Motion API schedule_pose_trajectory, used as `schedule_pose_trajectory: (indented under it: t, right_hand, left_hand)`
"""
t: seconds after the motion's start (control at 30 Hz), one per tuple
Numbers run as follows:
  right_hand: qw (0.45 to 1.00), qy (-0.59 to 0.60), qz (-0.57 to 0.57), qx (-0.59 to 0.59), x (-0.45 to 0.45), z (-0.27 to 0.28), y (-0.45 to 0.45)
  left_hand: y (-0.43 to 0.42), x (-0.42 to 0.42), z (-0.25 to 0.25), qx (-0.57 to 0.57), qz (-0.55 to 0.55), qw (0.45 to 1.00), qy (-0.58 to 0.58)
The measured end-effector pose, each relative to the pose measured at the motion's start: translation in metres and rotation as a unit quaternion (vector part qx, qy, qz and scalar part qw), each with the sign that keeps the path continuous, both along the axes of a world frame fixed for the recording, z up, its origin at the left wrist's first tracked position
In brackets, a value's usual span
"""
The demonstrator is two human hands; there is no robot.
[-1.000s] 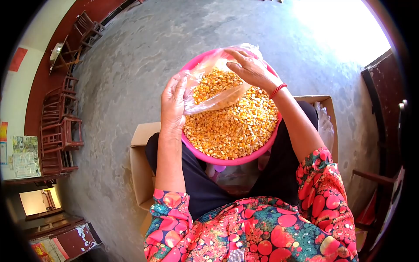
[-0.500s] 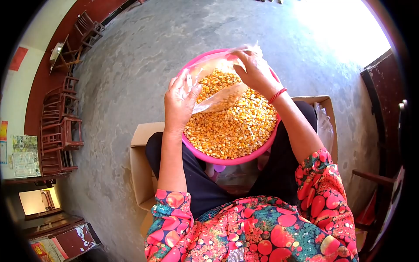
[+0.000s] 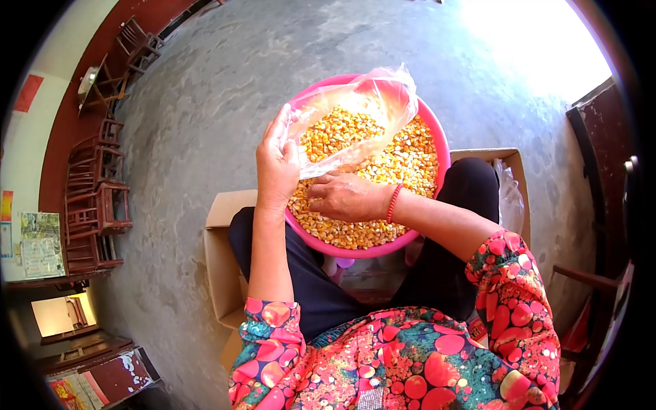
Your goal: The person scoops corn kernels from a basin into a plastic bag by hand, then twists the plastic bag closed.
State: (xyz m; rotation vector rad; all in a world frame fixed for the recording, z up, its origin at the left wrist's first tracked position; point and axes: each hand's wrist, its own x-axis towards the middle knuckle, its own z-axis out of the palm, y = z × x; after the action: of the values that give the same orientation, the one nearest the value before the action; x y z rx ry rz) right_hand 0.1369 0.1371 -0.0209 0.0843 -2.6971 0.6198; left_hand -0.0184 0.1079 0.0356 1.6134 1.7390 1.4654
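A pink basin [image 3: 443, 147] full of yellow corn kernels [image 3: 369, 229] stands between my knees. Over the kernels lies a clear plastic bag [image 3: 403, 102], its mouth spread wide toward the far rim. My left hand [image 3: 277, 164] is closed on the bag's left edge, thumb on the near side and fingers upright behind the film. My right hand [image 3: 348, 197], with a red bracelet at the wrist, lies low over the corn just below the bag's near edge. Its fingers are bent and slightly apart, pointing left, with the tips against the kernels.
An open cardboard box [image 3: 229, 208] is around my legs, with more clear plastic [image 3: 509, 198] on its right side. Wooden chairs [image 3: 99, 208] line the left wall. A dark wooden piece of furniture [image 3: 601, 137] stands at the right on the concrete floor [image 3: 178, 157].
My right hand has let go of the bag's far right edge and come down and left to the corn near my left hand. The bag now stands wider open, still in my left hand.
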Motion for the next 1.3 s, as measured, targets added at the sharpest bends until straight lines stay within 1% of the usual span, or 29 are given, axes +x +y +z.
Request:
schedule_pose_trajectory:
  t: [0.03,0.07,0.13,0.2,0.23,0.3,0.33,0.4,0.43,0.5,0.63,0.7,0.73,0.8,0.83,0.9,0.93,0.97,1.03,1.1,1.13,1.17,1.23,1.3]
  right_hand:
    - [1.0,-0.001,0.0,0.0,0.0,-0.004,0.001]
    - [1.0,0.006,-0.007,0.024,0.0,-0.011,0.002]
    - [0.999,0.013,-0.012,0.048,0.002,-0.008,0.001]
    - [0.992,-0.097,0.0,0.085,0.007,-0.004,-0.002]
    - [0.992,-0.097,0.0,0.085,0.008,-0.007,-0.003]
    - [0.997,-0.061,0.02,0.031,0.01,-0.013,-0.004]
    - [0.997,-0.061,0.02,0.032,0.009,-0.015,-0.005]
    - [0.995,-0.1,0.027,-0.008,0.007,-0.017,-0.005]
    - [0.995,-0.1,0.027,-0.008,0.007,-0.018,-0.006]
    - [0.991,-0.126,0.021,-0.049,0.007,-0.018,-0.007]
    - [0.99,-0.132,0.01,-0.042,0.008,-0.008,-0.007]
    - [0.993,-0.109,-0.011,-0.042,0.006,-0.004,-0.008]
    - [0.993,-0.109,-0.012,-0.042,0.004,-0.003,-0.008]
    - [0.991,-0.072,0.006,-0.109,0.001,0.002,-0.009]
    - [0.991,-0.072,0.006,-0.108,-0.001,0.006,-0.008]
    - [0.977,-0.016,0.046,-0.207,-0.002,0.022,-0.006]
    - [0.968,-0.006,0.042,-0.248,0.0,0.037,-0.004]
    - [0.963,0.003,0.026,-0.269,0.001,0.043,0.0]
    - [0.952,-0.023,-0.034,-0.302,0.005,0.062,0.016]
    - [0.939,0.043,-0.095,-0.329,0.003,0.059,0.037]
    - [0.933,0.051,-0.129,-0.332,0.003,0.061,0.049]
    - [0.912,0.104,-0.142,-0.369,-0.003,0.047,0.064]
    - [0.901,0.133,-0.217,-0.35,0.001,0.051,0.086]
    - [0.858,0.083,-0.271,-0.429,0.007,0.05,0.098]
  left_hand:
    - [0.0,0.0,0.0,0.0,0.0,1.0,-0.001]
    - [0.0,-0.001,0.0,-0.003,-0.001,1.0,0.0]
    - [-0.001,-0.001,0.002,-0.005,0.0,1.0,0.001]
    - [-0.002,0.0,0.004,-0.015,-0.002,1.0,-0.006]
    - [-0.003,0.001,0.006,-0.015,-0.002,1.0,-0.006]
    - [-0.005,0.004,0.012,-0.039,0.011,0.997,-0.069]
    - [-0.006,0.005,0.012,-0.039,0.011,0.997,-0.069]
    - [-0.007,0.006,0.014,-0.04,0.006,0.993,-0.112]
    - [-0.006,0.005,0.013,-0.04,0.006,0.993,-0.112]
    - [-0.006,0.004,0.012,-0.033,0.005,0.995,-0.092]
    - [-0.005,0.004,0.012,-0.044,0.002,0.994,-0.104]
    - [-0.004,0.003,0.01,-0.018,-0.004,0.999,-0.048]
    - [-0.004,0.003,0.008,-0.018,-0.004,0.999,-0.048]
    - [-0.003,0.002,0.005,-0.025,-0.008,0.996,-0.082]
    - [-0.003,0.002,0.005,-0.025,-0.008,0.996,-0.082]
    - [-0.004,0.002,0.004,-0.015,-0.013,0.997,-0.078]
    - [-0.005,0.002,0.004,-0.016,-0.012,0.997,-0.077]
    - [-0.004,0.001,0.004,-0.016,-0.011,0.997,-0.071]
    - [-0.003,0.001,0.002,-0.016,-0.012,0.998,-0.065]
    - [-0.002,0.001,0.0,-0.018,-0.008,0.996,-0.083]
    - [-0.002,0.002,-0.001,-0.018,-0.009,0.996,-0.082]
    - [-0.001,0.003,-0.002,-0.014,-0.008,0.997,-0.071]
    - [-0.001,0.004,-0.002,-0.009,-0.008,0.998,-0.06]
    - [-0.002,0.003,0.0,0.001,-0.004,1.0,-0.022]
